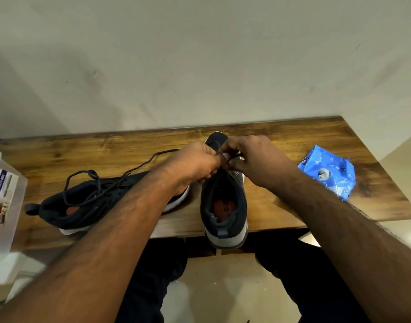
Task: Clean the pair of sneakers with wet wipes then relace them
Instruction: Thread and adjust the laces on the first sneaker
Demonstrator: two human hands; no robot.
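the right shoe [223,201] is standing upright at the front edge of the table [316,136], heel hanging slightly over, toe pointing at the wall [199,54]. both hands are working at its throat: the left hand [195,163] and the right hand [255,157] are each pinching what looks like a dark lace, fingertips almost touching; the lace itself is mostly hidden under them. it is looking like a light shoe, soft knit upper, firmer pale sole, so it is likely tipping if pulled on; steadying it by the heel or sole seems wise. a lace is thin, limp and a bit slippery, best taken near its stiff tip.

just to the left, the other shoe [87,206] is lying angled, its lace [134,170] trailing loose across the wood. the tabletop is glossy, dark-grained. a crinkly blue wipes pack [328,172] is sitting well to the right, a clear plastic box [4,201] at the left edge.
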